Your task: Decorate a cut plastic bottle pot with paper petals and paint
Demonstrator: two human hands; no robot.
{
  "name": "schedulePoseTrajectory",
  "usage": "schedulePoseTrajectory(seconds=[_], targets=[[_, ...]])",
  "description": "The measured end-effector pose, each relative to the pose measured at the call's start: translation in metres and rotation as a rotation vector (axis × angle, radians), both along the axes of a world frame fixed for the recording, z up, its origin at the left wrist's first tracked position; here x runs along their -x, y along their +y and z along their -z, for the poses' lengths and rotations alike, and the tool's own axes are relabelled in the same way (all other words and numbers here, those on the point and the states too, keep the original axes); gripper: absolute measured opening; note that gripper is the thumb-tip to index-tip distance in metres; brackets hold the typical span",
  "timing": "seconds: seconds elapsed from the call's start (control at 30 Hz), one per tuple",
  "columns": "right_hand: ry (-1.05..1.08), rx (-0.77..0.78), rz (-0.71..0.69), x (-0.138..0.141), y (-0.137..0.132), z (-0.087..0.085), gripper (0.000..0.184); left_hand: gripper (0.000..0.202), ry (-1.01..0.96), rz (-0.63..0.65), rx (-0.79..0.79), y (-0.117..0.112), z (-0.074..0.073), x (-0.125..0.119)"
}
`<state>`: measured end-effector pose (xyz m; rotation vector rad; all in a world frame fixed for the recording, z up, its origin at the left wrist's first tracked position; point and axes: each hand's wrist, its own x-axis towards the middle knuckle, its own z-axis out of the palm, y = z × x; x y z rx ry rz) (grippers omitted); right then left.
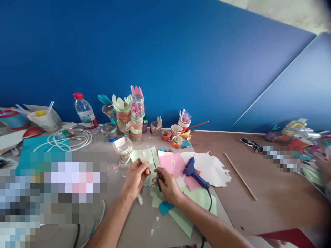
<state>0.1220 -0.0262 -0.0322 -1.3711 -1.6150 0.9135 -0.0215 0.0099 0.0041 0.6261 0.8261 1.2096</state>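
I have two bare hands over a cluttered bench (248,155), close together near the middle of the view. My right hand (168,184) is closed around one pair of scissors (158,182), the black handle in my grip and the blades pointing away from me. My left hand (136,175), just beside it, has its fingers curled in and their tips drawn together; I cannot tell whether a scrap is pinched between them. One pale green sheet (144,154) lies under and beyond both hands, the scissor blades over its right part.

To the right, one blue glue gun (192,170) with a black cord rests across one pink sheet (169,165) and one large white sheet (213,168) with a ragged edge. Nearer me, below my right hand, more green paper (191,213) lies partly under one teal scrap (165,208). Well apart on the right is one thin wooden stick (240,177).

Along the one blue partition (155,51) behind stand four small cups (177,130), red to orange. Further left are one water bottle (85,112) with a red cap and one coiled white cable (86,144).
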Motion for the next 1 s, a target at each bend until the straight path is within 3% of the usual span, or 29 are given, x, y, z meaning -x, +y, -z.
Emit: schedulePoseTrajectory(seconds=[0.13, 0.27, 0.43, 0.57, 0.83, 1.0], targets=[[0.062, 0.027, 0.008, 0.002, 0.0, 0.001, 0.021, 0.031, 0.004, -0.017, -0.007, 0.0, -0.002, 0.0], [0.319, 0.07, 0.057, -0.001, 0.004, -0.003, 0.027, 0.031, 0.013, -0.019, -0.011, 0.001, -0.002, 0.002], [0.544, -0.054, 0.144, -0.014, 0.014, -0.016, 0.039, 0.03, 0.12, 0.012, 0.001, 0.002, 0.004, 0.005], [0.57, -0.084, 0.132, -0.019, 0.021, -0.022, 0.051, 0.027, 0.244, 0.112, 0.012, 0.0, 0.007, 0.005], [0.543, -0.037, 0.115, -0.019, 0.027, -0.021, 0.045, 0.022, 0.298, 0.272, -0.006, -0.003, 0.004, 0.005], [0.567, -0.066, 0.242, -0.025, 0.032, -0.025, 0.037, 0.023, 0.276, 0.281, 0.004, -0.002, 0.007, 0.006]])
